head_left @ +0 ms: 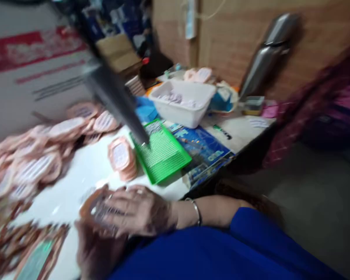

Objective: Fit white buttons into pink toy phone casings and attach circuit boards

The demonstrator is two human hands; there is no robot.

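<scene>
Near the table's front edge, my left hand is closed around an oval, peach-brown rimmed piece. My right hand, with a bracelet at the wrist, lies across the piece with its fingers together and bent over it. Blur and the fingers hide most of the piece's face. Just beyond stands a small stack of peach scalloped pieces with pale labels. To its right is a bright green ridged tray with small silvery bits at its far end.
Many peach pieces are heaped at left, with brown pieces nearer. A dark grey lamp-like arm hangs over the table. A white tub, a blue printed packet and a steel flask are farther right.
</scene>
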